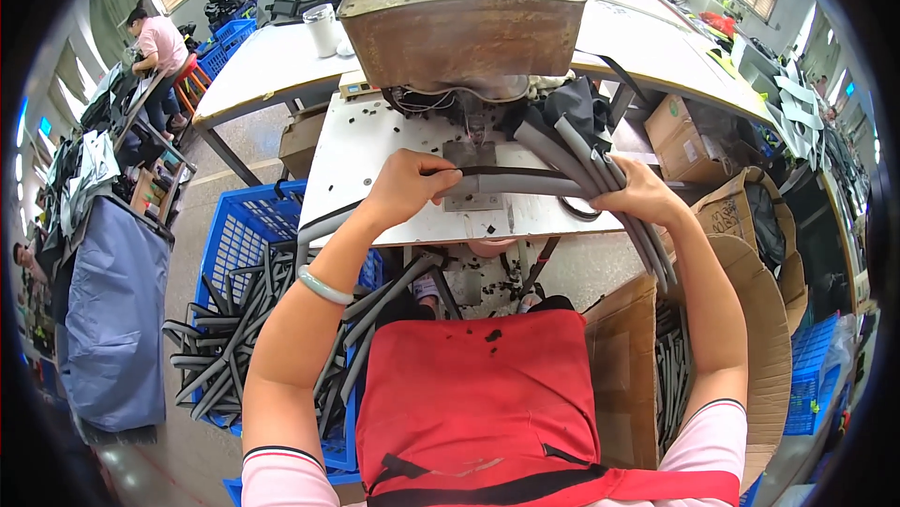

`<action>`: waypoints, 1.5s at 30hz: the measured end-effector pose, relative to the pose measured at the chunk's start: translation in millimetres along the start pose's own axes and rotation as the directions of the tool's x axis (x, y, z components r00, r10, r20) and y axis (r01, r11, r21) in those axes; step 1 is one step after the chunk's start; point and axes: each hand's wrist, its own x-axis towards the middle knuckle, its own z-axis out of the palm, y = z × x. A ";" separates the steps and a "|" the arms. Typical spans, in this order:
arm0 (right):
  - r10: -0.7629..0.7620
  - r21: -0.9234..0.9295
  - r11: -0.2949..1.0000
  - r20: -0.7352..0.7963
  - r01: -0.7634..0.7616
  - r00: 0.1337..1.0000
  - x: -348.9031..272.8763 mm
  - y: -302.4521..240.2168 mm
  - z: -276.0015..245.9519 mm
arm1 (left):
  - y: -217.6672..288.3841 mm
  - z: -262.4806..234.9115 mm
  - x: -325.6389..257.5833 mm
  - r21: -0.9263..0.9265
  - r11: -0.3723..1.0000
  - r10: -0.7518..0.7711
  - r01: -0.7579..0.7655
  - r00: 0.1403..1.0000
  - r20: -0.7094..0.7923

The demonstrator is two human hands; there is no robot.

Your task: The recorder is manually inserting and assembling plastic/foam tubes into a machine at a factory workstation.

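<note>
My left hand (410, 190) is closed in a pinch on a long grey padded strip (525, 182) with a black edge. This strip lies level across the front of the white worktable (375, 156), over a small metal plate, and reaches to my right hand. My right hand (639, 190) is wrapped round a bundle of similar grey strips (647, 243), whose ends fan out above and hang below the table edge. Another grey strip (328, 223) runs from under my left wrist down toward the blue crate. Above the plate stands a machine with a worn brown metal housing (459, 38).
A blue crate (239, 226) heaped with grey strips stands at lower left. At lower right, a cardboard box (623, 357) holds more strips. Black scraps lie on the table and the red apron (478, 395). Farther off, a person in pink (161, 43) bends over work.
</note>
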 end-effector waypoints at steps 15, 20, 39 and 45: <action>-0.054 0.013 0.998 -0.068 0.055 0.996 28.8 3.0 -6.7 | -0.7 -10.0 30.8 -0.069 0.997 -0.028 0.028 1.000 -0.008; -0.086 0.000 0.996 -0.210 0.088 0.974 5.1 12.9 -4.2 | -7.9 -25.4 21.0 -0.227 0.974 -0.026 -0.008 0.989 -0.145; -0.141 -0.315 0.926 0.227 0.209 0.964 -32.3 -27.3 60.2 | -85.7 22.9 -90.3 -0.104 0.947 -0.203 0.305 0.816 0.541; 0.017 -0.188 0.982 -0.020 -0.020 1.000 -37.5 16.8 27.9 | -16.4 9.6 -70.0 -0.046 0.990 -0.116 0.131 0.962 0.246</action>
